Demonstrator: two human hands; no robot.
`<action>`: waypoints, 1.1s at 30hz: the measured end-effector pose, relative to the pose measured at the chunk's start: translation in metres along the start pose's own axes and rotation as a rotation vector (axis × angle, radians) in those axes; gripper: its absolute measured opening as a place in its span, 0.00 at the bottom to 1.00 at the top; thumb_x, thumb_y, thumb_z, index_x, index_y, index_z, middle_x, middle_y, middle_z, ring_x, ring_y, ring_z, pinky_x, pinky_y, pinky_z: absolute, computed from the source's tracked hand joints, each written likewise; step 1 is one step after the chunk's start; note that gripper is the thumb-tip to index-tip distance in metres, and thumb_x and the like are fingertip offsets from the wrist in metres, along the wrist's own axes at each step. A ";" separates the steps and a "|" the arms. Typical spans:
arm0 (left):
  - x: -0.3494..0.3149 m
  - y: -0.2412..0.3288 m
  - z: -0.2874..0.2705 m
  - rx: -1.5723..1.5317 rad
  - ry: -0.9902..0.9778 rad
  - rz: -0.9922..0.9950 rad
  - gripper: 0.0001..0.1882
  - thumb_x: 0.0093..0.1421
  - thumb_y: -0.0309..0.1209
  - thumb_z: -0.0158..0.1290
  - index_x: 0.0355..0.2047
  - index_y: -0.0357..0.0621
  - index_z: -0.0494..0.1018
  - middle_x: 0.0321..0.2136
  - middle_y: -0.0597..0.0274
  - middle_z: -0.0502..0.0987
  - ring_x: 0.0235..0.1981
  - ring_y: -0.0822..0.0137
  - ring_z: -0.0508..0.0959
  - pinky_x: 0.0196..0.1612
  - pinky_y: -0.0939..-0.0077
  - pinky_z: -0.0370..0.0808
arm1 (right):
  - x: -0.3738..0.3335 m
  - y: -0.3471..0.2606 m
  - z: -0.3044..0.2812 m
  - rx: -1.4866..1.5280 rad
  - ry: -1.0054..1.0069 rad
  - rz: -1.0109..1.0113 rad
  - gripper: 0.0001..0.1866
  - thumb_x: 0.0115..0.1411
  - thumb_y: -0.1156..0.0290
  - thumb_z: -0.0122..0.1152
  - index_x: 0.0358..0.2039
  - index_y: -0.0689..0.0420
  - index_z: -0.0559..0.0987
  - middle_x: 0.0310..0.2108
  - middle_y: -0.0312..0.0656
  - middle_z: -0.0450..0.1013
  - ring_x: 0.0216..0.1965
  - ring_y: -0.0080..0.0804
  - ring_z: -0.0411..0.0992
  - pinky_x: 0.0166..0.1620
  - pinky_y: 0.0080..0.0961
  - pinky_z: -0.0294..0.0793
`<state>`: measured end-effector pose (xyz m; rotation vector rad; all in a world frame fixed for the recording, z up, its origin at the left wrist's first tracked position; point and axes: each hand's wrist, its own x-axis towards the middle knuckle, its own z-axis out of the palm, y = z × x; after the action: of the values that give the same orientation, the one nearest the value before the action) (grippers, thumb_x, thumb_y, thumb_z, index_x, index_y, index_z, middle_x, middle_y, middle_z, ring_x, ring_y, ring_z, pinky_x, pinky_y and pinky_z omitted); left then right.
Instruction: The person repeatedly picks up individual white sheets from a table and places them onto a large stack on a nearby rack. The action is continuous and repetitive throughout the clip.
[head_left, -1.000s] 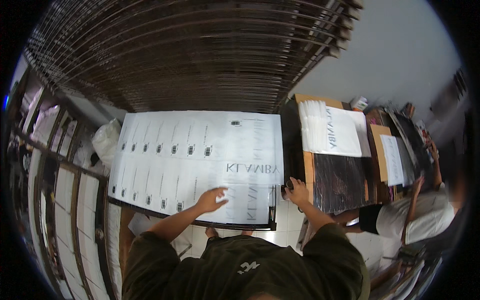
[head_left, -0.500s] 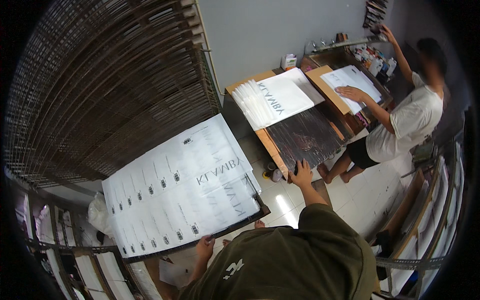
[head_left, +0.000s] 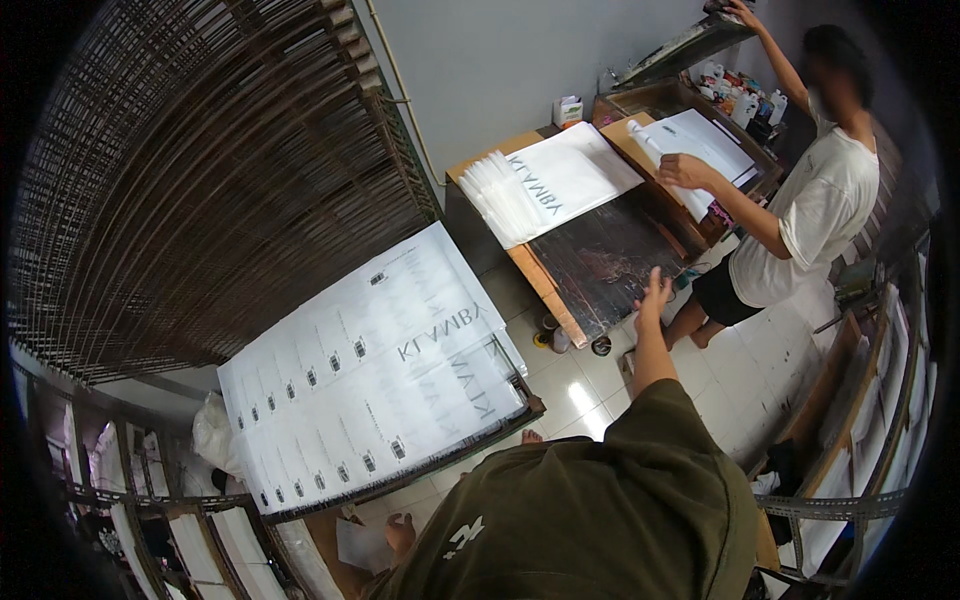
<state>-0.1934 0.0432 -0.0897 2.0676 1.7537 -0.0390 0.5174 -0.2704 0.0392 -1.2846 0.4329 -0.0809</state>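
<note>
My right hand point(head_left: 655, 292) is raised beside the near right corner of a dark-topped table point(head_left: 600, 265), its fingers stretched out and nothing in them. My left hand point(head_left: 400, 535) hangs low by my body, a little off the front edge of the drying rack; it looks loosely curled, with thumb and finger apart and nothing in it. White printed plastic bags point(head_left: 370, 370) lie overlapping in rows on the rack's lowered tray point(head_left: 540, 408). On the dark table's far part rests a fanned stack of white printed bags point(head_left: 560, 185).
A co-worker point(head_left: 820, 200) stands at the far right, one hand up on a tilted printing screen point(head_left: 690, 45), the other lifting a white sheet point(head_left: 645, 140). Raised wire rack trays point(head_left: 220, 180) fill the left. Bottles point(head_left: 745, 105) stand behind; shelves point(head_left: 850, 440) flank me.
My right hand has left the table's edge and moved right. My left hand has come off the rack tray and dropped lower. The co-worker has raised the screen and lifted a sheet's edge.
</note>
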 end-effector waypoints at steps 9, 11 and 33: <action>-0.021 0.131 -0.052 -0.275 0.006 0.299 0.19 0.50 0.37 0.57 0.38 0.38 0.72 0.14 0.57 0.71 0.17 0.63 0.72 0.24 0.70 0.69 | -0.019 -0.037 0.010 0.134 -0.256 0.079 0.29 0.52 0.58 0.61 0.52 0.52 0.65 0.51 0.41 0.63 0.53 0.32 0.59 0.53 0.39 0.57; -0.017 0.166 -0.054 -0.385 -0.011 0.337 0.19 0.49 0.37 0.58 0.37 0.38 0.72 0.14 0.57 0.71 0.17 0.66 0.71 0.24 0.72 0.68 | -0.008 -0.012 0.011 0.042 -0.372 0.099 0.23 0.53 0.68 0.59 0.49 0.56 0.66 0.47 0.41 0.66 0.48 0.31 0.65 0.50 0.33 0.63; 0.084 0.390 -0.211 -1.637 -0.793 0.083 0.10 0.56 0.35 0.52 0.32 0.41 0.68 0.21 0.68 0.71 0.24 0.80 0.70 0.25 0.89 0.68 | -0.237 -0.128 0.207 -0.076 -1.316 0.460 0.20 0.52 0.80 0.49 0.48 0.65 0.66 0.39 0.45 0.70 0.39 0.32 0.71 0.44 0.25 0.72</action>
<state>0.1404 0.1500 0.1946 0.6741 0.6201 0.3992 0.3970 -0.0493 0.2668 -1.0288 -0.4245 1.1192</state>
